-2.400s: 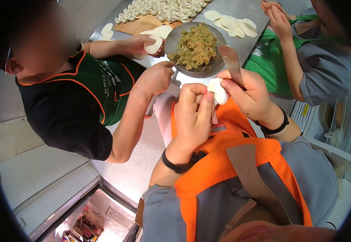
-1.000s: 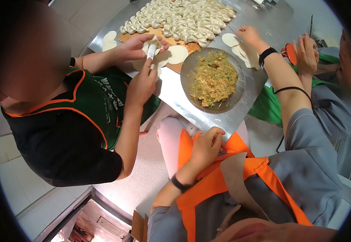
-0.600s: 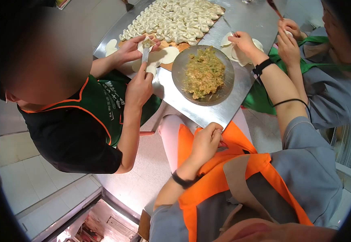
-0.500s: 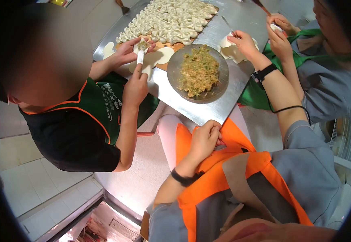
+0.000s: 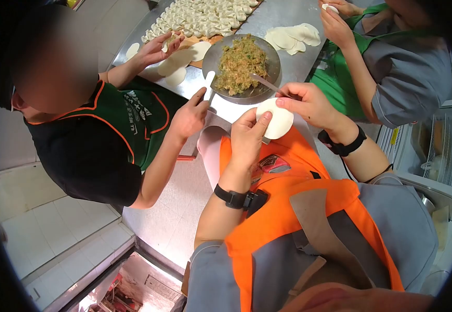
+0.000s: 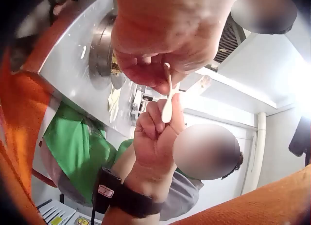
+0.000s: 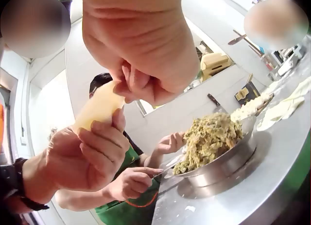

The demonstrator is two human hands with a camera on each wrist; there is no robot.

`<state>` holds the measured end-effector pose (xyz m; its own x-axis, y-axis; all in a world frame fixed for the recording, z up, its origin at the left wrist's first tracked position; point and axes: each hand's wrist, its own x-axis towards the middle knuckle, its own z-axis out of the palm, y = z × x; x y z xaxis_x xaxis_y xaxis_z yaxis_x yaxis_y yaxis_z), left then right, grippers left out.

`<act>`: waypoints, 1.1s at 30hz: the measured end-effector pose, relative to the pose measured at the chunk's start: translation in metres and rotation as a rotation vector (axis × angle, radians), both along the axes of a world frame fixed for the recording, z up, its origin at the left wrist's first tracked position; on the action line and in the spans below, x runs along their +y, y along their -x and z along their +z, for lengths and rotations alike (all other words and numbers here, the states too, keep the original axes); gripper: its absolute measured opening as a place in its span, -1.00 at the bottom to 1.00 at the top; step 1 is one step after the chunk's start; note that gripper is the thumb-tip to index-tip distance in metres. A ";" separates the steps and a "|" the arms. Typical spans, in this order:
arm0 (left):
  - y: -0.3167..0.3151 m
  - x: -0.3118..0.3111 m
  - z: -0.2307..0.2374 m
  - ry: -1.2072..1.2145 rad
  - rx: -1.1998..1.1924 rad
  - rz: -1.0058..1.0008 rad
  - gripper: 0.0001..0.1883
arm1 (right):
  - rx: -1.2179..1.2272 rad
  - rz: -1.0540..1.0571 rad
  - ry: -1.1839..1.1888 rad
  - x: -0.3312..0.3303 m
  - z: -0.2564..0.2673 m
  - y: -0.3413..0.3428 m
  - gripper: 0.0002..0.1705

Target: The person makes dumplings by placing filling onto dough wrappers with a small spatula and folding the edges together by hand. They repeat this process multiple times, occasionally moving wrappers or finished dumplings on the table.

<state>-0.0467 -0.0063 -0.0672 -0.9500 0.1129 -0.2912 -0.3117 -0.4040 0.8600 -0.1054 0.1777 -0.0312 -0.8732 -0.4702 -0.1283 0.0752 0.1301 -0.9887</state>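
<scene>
A round white dough wrapper (image 5: 279,122) is held up in front of the orange apron. My left hand (image 5: 249,139) pinches its left edge between thumb and fingers. The right hand (image 5: 309,106) pinches its upper right edge and also grips a flat metal spatula (image 5: 267,83), whose blade points at the filling bowl. In the left wrist view the wrapper (image 6: 167,110) appears edge-on between both hands. The right wrist view shows the wrapper (image 7: 99,107) slightly curved, with the left hand (image 7: 85,159) below it and the right hand (image 7: 141,55) above.
A metal bowl (image 5: 211,61) of minced filling (image 5: 244,62) stands at the near table corner. Behind it are rows of folded dumplings (image 5: 200,18) on a board. Loose wrappers (image 5: 293,37) lie right of the bowl. A person at left holds a spatula (image 5: 208,83); another works at right.
My right hand has come back from the wrapper pile with a wrapper and the spatula. My left hand has risen from the lap and taken hold of the wrapper's edge.
</scene>
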 end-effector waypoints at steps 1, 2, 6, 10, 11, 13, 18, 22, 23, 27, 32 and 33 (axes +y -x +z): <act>-0.003 -0.001 -0.001 0.015 0.003 -0.018 -0.71 | 0.031 0.007 -0.020 -0.002 -0.006 -0.003 -0.80; -0.006 -0.002 -0.003 0.030 0.007 -0.034 -0.72 | 0.062 0.014 -0.040 -0.004 -0.016 -0.004 -0.78; -0.006 -0.006 -0.019 0.064 -0.067 -0.130 -0.72 | 0.504 0.078 -0.337 -0.015 -0.047 0.006 -0.77; 0.013 -0.017 -0.055 -0.068 -0.156 0.106 -0.70 | 0.757 -0.070 -0.596 -0.031 -0.062 0.014 -0.76; 0.019 -0.022 -0.070 -0.074 -0.184 0.149 -0.70 | 0.772 -0.086 -0.630 -0.037 -0.064 0.015 -0.76; 0.035 -0.034 -0.072 -0.087 -0.236 0.235 -0.68 | 0.805 -0.118 -0.700 -0.046 -0.070 0.021 -0.75; 0.074 -0.049 -0.057 0.002 -0.240 0.152 -0.58 | 0.757 -0.102 -0.691 -0.058 -0.094 0.024 -0.70; 0.081 -0.050 -0.052 -0.053 -0.360 0.207 -0.58 | 0.711 -0.057 -0.600 -0.061 -0.086 0.008 -0.66; 0.080 -0.050 -0.052 -0.069 -0.366 0.223 -0.58 | 0.709 -0.041 -0.631 -0.062 -0.079 -0.001 -0.64; 0.077 -0.054 -0.056 -0.103 -0.385 0.283 -0.58 | 0.683 0.029 -0.638 -0.052 -0.065 0.000 -0.67; 0.074 -0.050 -0.053 -0.100 -0.390 0.190 -0.57 | 0.823 -0.090 -0.763 -0.039 -0.074 0.023 -0.77; 0.073 -0.045 -0.051 -0.094 -0.388 0.188 -0.56 | 0.823 -0.080 -0.719 -0.040 -0.079 0.024 -0.77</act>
